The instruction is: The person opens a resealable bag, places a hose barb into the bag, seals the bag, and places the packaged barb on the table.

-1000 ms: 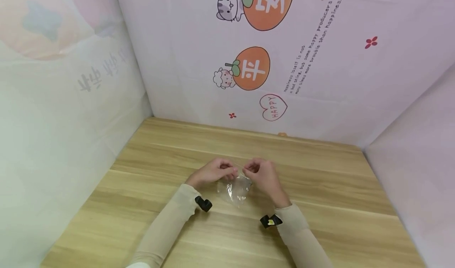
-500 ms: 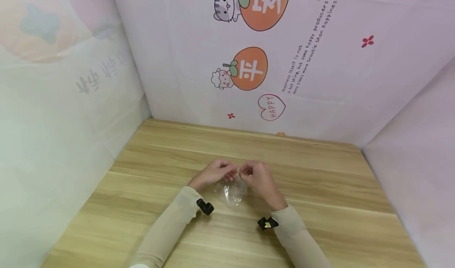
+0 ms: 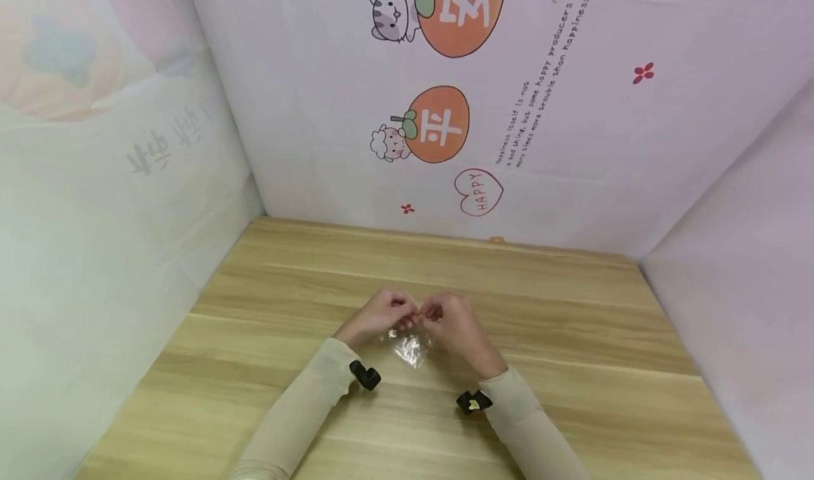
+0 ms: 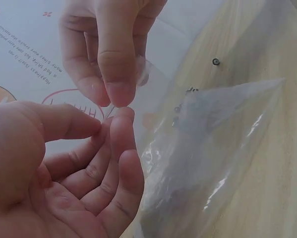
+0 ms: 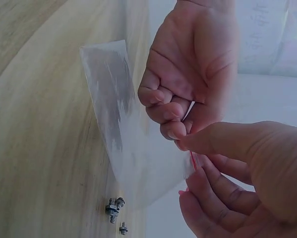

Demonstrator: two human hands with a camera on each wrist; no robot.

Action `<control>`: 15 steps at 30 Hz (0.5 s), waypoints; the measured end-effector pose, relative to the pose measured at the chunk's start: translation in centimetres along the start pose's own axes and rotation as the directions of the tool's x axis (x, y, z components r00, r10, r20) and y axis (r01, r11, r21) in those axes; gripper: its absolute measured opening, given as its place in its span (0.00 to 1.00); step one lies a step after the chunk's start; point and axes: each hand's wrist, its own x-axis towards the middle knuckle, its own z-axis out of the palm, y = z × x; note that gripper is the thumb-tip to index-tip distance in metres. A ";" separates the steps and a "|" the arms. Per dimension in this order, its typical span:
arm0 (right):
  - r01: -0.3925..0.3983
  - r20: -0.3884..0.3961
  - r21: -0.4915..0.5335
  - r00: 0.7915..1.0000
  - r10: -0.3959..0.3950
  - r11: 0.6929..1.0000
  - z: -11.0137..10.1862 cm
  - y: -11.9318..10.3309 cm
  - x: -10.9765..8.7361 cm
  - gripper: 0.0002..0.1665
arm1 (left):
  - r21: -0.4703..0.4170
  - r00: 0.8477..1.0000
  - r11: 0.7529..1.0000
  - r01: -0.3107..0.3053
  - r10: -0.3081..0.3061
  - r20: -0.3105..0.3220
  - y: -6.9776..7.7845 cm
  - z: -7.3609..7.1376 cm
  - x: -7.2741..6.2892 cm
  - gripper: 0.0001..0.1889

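Observation:
A clear plastic zip bag (image 3: 409, 350) hangs between the two hands, low over the wooden table. My left hand (image 3: 380, 316) pinches its top edge between thumb and index finger, the other fingers loosely curved. Right beside it, my right hand (image 3: 453, 322) pinches the same edge, thumb against fingers; the fingertips of both hands nearly meet. A red zip line (image 5: 193, 161) shows at the right fingers. In the right wrist view, small metal screw-like parts (image 5: 113, 209) appear beside the bag's lower edge. The left wrist view shows one small round dark-ringed part (image 4: 216, 62) apart from the others.
The wooden table (image 3: 305, 254) meets a white printed cloth wall (image 3: 331, 148) at the back. Pale cloth walls (image 3: 127, 240) stand on the left and right. Black wrist cameras (image 3: 365, 375) are strapped over both beige sleeves (image 3: 299, 409).
My right hand has moved left toward the left hand, narrowing the gap between the fingertips. The bag's top has bunched closer together, and the head view has shifted slightly.

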 end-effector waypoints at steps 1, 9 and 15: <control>-0.004 0.006 0.007 1.000 0.003 1.000 0.0 0.0 0.0 0.05 | -0.001 1.000 1.000 -0.006 0.006 0.004 -0.1 0.0 0.0 0.10; -0.025 0.068 0.137 0.998 0.016 0.990 -0.8 0.4 0.0 0.05 | 0.123 0.996 0.990 -0.062 0.052 0.077 0.2 -0.8 -0.3 0.10; -0.078 0.151 0.203 0.987 0.047 0.976 -1.1 0.6 0.1 0.09 | 0.141 0.985 0.985 -0.103 0.082 0.149 1.2 -1.2 -0.8 0.12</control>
